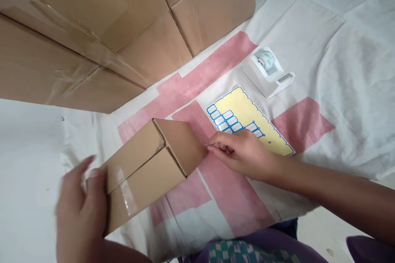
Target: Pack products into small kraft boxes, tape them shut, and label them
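Observation:
A small brown cardboard box point(145, 172) lies tilted on the cloth, its flaps closed along a middle seam. Clear tape point(125, 197) glints across the left part of that seam. My left hand point(82, 209) is against the box's left end, slightly blurred, with thumb and forefinger apart. Just beyond the right end, my right hand point(237, 150) pinches thumb and fingertips together. Something thin and pale seems to be at those fingertips, too small to name. Partly under the right hand lies a yellow sheet point(247, 107) with blue-outlined white blocks.
Large taped cardboard boxes point(129, 20) stand along the back left. A white tape dispenser point(267, 74) with a roll inside sits behind the yellow sheet. Pink patches point(210, 65) mark the wrinkled white cloth point(308, 45) underneath. Patterned clothing point(243, 250) shows at the bottom edge.

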`<action>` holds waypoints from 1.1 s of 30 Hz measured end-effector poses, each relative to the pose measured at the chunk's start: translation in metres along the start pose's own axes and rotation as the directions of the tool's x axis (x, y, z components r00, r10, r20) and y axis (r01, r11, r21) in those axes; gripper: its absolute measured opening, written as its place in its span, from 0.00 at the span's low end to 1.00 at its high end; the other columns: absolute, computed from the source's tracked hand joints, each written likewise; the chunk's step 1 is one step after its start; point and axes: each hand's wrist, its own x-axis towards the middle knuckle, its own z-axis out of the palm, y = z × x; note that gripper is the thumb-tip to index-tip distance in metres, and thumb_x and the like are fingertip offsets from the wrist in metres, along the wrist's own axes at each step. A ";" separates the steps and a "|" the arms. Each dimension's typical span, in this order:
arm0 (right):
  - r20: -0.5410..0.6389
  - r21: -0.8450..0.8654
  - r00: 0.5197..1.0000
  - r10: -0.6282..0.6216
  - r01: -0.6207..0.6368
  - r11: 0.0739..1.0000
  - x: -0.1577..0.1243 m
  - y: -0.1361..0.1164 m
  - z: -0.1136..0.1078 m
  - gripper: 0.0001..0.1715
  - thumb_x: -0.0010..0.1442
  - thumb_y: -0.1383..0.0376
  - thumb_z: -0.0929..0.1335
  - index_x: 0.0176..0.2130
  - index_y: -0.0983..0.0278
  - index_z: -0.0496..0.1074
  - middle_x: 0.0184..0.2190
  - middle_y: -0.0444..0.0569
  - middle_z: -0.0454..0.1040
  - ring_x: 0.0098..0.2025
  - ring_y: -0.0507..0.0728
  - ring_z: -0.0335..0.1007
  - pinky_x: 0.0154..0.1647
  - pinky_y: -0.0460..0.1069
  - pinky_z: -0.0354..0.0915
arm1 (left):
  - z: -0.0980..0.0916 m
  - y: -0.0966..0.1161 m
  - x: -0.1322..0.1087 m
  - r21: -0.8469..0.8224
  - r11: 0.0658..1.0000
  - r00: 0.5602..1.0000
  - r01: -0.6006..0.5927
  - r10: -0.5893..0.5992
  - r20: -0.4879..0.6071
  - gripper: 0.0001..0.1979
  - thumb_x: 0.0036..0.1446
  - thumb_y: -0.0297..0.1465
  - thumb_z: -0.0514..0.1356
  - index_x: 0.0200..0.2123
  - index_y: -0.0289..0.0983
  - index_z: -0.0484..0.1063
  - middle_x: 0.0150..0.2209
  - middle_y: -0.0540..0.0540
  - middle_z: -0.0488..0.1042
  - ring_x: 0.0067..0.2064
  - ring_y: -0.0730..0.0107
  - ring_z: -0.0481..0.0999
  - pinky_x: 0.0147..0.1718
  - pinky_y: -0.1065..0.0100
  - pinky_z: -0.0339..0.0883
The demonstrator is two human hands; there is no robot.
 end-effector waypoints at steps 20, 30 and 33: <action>-0.104 0.238 0.993 0.055 -0.029 0.971 0.028 -0.011 0.014 0.07 0.61 0.73 0.70 0.36 0.64 0.80 0.26 0.42 0.77 0.26 0.48 0.69 0.29 0.44 0.60 | 0.003 0.017 0.010 0.053 0.996 0.995 0.076 -0.079 0.068 0.25 0.63 0.56 0.48 0.47 0.48 0.74 0.45 0.50 0.76 0.43 0.57 0.72 0.44 0.58 0.63; -0.144 0.270 0.989 0.028 0.012 0.963 0.030 -0.012 0.016 0.15 0.64 0.76 0.66 0.43 0.63 0.79 0.40 0.47 0.83 0.41 0.53 0.80 0.41 0.47 0.72 | 0.006 0.017 0.009 -0.012 0.995 0.992 0.100 -0.098 0.084 0.24 0.63 0.56 0.49 0.52 0.52 0.73 0.50 0.52 0.77 0.48 0.57 0.73 0.45 0.57 0.64; -0.157 0.289 0.987 0.020 0.026 0.957 0.026 -0.013 0.022 0.16 0.65 0.76 0.65 0.44 0.61 0.79 0.44 0.46 0.83 0.46 0.53 0.81 0.46 0.48 0.75 | 0.005 0.014 0.009 -0.005 0.994 0.992 0.108 -0.107 0.069 0.23 0.64 0.55 0.50 0.50 0.52 0.74 0.49 0.53 0.77 0.48 0.57 0.74 0.45 0.58 0.63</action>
